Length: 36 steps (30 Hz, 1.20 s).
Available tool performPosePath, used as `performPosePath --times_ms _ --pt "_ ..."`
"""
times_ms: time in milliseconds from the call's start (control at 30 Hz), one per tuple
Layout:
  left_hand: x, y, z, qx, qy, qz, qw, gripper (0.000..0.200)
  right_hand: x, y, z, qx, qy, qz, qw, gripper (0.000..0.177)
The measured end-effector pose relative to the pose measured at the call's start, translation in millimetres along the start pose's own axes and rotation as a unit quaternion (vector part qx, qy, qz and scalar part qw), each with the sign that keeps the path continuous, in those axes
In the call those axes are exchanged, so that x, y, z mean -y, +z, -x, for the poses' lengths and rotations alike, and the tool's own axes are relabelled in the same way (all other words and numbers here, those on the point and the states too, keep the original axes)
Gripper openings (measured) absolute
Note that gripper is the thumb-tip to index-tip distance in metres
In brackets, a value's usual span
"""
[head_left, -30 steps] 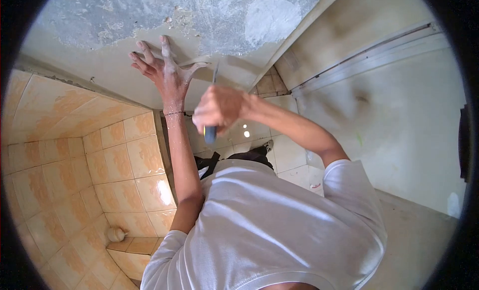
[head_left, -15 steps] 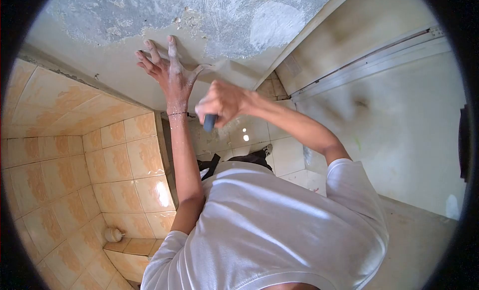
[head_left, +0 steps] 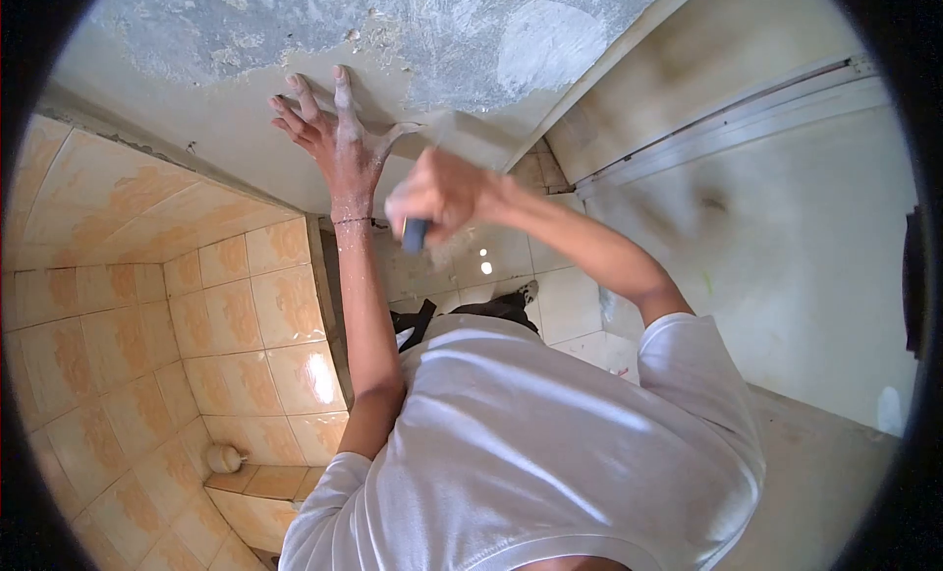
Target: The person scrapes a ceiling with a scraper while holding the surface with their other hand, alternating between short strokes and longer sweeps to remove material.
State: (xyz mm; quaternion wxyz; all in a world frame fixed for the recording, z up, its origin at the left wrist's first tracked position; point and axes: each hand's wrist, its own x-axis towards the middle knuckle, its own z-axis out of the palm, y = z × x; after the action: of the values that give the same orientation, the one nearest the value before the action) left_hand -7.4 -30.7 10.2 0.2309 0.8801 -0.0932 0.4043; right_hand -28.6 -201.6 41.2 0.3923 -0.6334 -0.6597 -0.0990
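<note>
My left hand [head_left: 342,143] is spread open with its fingertips against the wall [head_left: 226,119], just below a rough grey patch. White dust coats the fingers and forearm. To its right, my right hand [head_left: 442,196] is closed in a fist around a scraper [head_left: 415,237]. The butt of its dark handle sticks out below the fist, and the blade end toward the wall is smeared by motion. Above both hands, the bared grey surface [head_left: 442,40] shows small chips and a paler round patch, bordered below by smooth cream paint.
Orange-patterned tiles [head_left: 285,296] line a recess on the left, where a round pale object [head_left: 224,459] sits beside a tiled ledge [head_left: 265,483]. A pale door-like panel [head_left: 766,247] stands at the right. Light floor tiles [head_left: 565,301] show below, near a dark shoe [head_left: 528,293].
My right hand has shifted very slightly and is more blurred, with the scraper's blade end now a faint smear against the wall. My left hand stays spread on the wall.
</note>
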Motion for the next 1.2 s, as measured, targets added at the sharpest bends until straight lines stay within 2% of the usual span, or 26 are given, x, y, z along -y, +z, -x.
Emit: performPosePath --times_ms 33,67,133,200,267,333,400,467,533,600,667,700,800,833,933,1000,1067,1100,1133,1200 --pt "-0.5 0.1 0.2 -0.001 0.002 0.001 1.000 0.115 -14.3 -3.9 9.1 -0.012 0.057 -0.021 0.998 0.015" --pt "0.0 -0.4 0.9 0.002 0.000 -0.003 1.000 0.115 -18.0 2.5 18.7 -0.011 0.056 -0.019 0.998 0.015" --pt "2.5 0.6 -0.9 0.003 -0.001 -0.008 1.000 0.115 -4.0 8.1 16.1 0.010 0.040 0.004 0.999 0.014" --pt "3.8 2.1 1.5 -0.003 0.006 -0.015 1.000 0.116 13.7 11.6 3.6 0.014 0.031 -0.029 0.999 0.013" --pt "1.1 0.3 1.7 0.002 0.001 -0.018 1.000 0.117 24.1 10.0 -8.2 -0.001 -0.033 -0.012 0.999 0.013" --pt "-1.6 1.7 0.5 0.001 -0.001 -0.017 1.000 0.117 0.9 11.3 10.3 -0.005 -0.042 -0.003 0.999 0.013" --pt "0.0 1.2 0.8 0.000 -0.001 -0.015 1.000 0.117 -10.9 7.6 21.8 0.088 0.053 0.062 0.993 0.015" --pt "1.5 0.8 2.3 0.003 0.000 -0.023 1.000 0.118 1.4 16.0 20.1 0.066 0.045 0.040 0.996 0.016" --pt "1.9 1.4 0.9 0.005 -0.002 -0.033 0.999 0.118 23.7 14.3 1.6 0.034 -0.007 -0.002 0.999 0.016" --pt "0.5 2.3 0.1 -0.007 0.007 -0.029 1.000 0.120 25.5 14.5 -0.7 0.030 -0.031 0.013 0.999 0.016" --pt "-0.3 0.7 0.6 0.003 0.005 -0.023 1.000 0.120 4.9 4.7 11.5 0.030 -0.005 0.034 0.999 0.017" --pt "-0.4 -0.8 1.1 0.009 -0.001 -0.022 1.000 0.121 -23.6 10.9 39.6 0.100 0.107 0.043 0.988 0.019" --pt "1.5 2.8 0.9 0.002 -0.002 -0.021 1.000 0.121 -8.4 26.5 44.8 0.067 0.081 0.019 0.994 0.020" --pt "2.4 3.1 -0.6 0.002 -0.003 -0.021 1.000 0.121 8.2 21.1 29.4 0.067 0.034 0.021 0.997 0.020" --pt "2.0 1.3 2.2 0.009 0.006 -0.028 1.000 0.120 27.9 24.3 8.9 0.069 -0.012 0.058 0.996 0.022" --pt "0.0 -0.4 1.3 0.012 -0.003 -0.022 1.000 0.120 7.1 20.8 21.4 0.068 -0.010 0.066 0.995 0.022" --pt "-0.8 1.3 1.7 0.009 -0.001 -0.022 1.000 0.119 -21.1 21.1 44.0 0.124 0.067 0.073 0.987 0.024" --pt "0.5 1.3 1.3 0.008 0.000 -0.026 1.000 0.119 -10.3 18.5 37.1 0.164 0.065 0.108 0.978 0.023" --pt "1.5 0.9 1.2 0.008 0.000 -0.027 1.000 0.119 1.9 21.0 27.6 0.164 0.064 0.108 0.978 0.023" --pt "1.8 2.2 1.2 0.008 -0.003 -0.022 1.000 0.121 23.9 23.3 8.8 0.101 -0.011 0.085 0.991 0.023"
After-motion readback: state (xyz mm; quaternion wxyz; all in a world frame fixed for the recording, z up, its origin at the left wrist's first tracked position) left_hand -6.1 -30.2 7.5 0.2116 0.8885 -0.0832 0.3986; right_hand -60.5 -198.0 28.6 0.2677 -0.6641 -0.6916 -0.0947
